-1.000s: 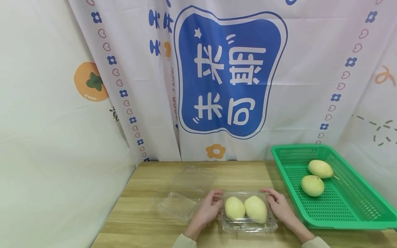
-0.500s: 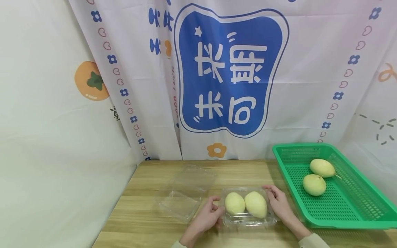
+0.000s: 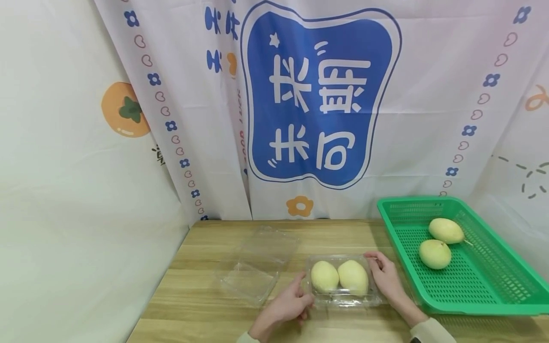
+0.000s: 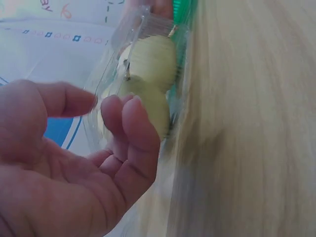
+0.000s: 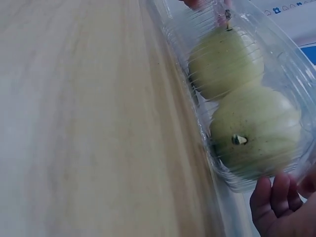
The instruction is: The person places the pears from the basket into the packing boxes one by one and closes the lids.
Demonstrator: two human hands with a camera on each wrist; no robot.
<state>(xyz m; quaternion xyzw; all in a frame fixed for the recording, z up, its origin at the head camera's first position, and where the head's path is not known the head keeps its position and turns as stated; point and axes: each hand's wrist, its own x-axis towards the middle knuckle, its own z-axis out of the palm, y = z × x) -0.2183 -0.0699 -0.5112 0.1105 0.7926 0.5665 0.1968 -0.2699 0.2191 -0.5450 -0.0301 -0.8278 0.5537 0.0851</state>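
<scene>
l hand (image 3: 286,305) slid back off clamshell (image 3: 343,299), wrist cam: fingers loose

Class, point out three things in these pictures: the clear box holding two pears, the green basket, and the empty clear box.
clear box (image 3: 343,301), head view, near rim.
green basket (image 3: 484,307), head view, front rim.
empty clear box (image 3: 257,267), head view, middle of it.

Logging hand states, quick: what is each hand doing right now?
Left hand: open, fingers relaxed beside the clear box, holding nothing.
Right hand: open, fingers resting on the box's right side.
</scene>
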